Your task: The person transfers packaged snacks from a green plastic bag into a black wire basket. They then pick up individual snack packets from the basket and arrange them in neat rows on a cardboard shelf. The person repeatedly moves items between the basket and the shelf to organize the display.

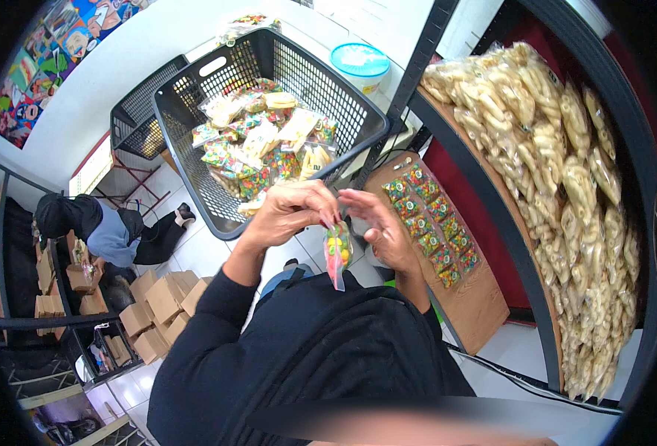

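Observation:
Between the fingertips of my left hand [289, 212], a small clear plastic packet of colourful candies [338, 248] hangs by its upper edge. My right hand [381, 231] is just to the right of it, fingers apart and holding nothing. Beyond my hands stands a black perforated plastic basket [328, 78]. Inside it lie many packets, some of colourful candies [222, 156], others of pale snack sticks [299, 129]. Candy packets [428, 217] with printed labels are laid out in two rows on a wooden board [473, 320] to my right.
A rack shelf on the right carries many bagged pale snacks [562, 184]. A blue-lidded tub [360, 60] stands behind the basket. At left, another person [111, 231] bends beside cardboard boxes [164, 301]. A second black basket [130, 120] sits behind the first.

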### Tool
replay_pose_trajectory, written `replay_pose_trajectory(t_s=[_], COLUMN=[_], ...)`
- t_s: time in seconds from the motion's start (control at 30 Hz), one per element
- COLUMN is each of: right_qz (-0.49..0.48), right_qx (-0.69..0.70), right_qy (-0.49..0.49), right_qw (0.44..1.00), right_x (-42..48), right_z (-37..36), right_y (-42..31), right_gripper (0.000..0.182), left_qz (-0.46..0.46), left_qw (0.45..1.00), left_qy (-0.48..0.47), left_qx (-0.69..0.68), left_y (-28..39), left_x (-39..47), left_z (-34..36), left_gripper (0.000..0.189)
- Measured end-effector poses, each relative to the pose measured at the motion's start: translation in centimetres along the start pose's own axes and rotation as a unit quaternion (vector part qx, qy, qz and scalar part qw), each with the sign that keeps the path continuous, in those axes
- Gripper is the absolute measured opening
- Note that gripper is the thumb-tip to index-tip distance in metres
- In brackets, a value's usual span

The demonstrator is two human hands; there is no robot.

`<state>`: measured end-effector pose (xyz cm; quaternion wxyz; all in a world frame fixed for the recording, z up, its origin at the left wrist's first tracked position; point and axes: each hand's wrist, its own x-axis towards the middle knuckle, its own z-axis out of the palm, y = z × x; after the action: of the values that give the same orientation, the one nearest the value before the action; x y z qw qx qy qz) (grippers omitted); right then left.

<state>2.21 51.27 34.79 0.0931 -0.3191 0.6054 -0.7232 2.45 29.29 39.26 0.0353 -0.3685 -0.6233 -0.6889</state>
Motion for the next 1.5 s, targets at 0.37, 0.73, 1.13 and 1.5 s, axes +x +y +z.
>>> replay_pose_trajectory(t_s=[0.37,0.73,1.13,1.5], right_qz=[0.219,0.226,0.217,0.31], right_qx=[-0.035,-0.045,-0.04,-0.289], right_qy=[0.202,0.195,0.393,0.538], right_qw=[0.954,0.953,0.893,0.729], right_x=[-8.5,-15.7,-25.7,-25.4], right_z=[-0.7,-4.2,-11.6,-22.3], right_y=[4.9,5.3,11.8,20.9], right_gripper=[0.042,0.052,0.049,0.057], left_qz=[-0.225,-0.308,-0.353,-0.36], left_qw=[0.852,0.935,0.935,0.925], left_qy=[0.286,0.168,0.036,0.099], left_qx=[-0.377,-0.046,-0.018,0.063], left_y=[-6.4,-11.6,-14.6,-14.3], left_x=[-5.2,-7.3,-4.8,-6.4], left_z=[9.5,15.9,17.6,13.9], left_gripper=[0.05,0.014,0.029,0.021])
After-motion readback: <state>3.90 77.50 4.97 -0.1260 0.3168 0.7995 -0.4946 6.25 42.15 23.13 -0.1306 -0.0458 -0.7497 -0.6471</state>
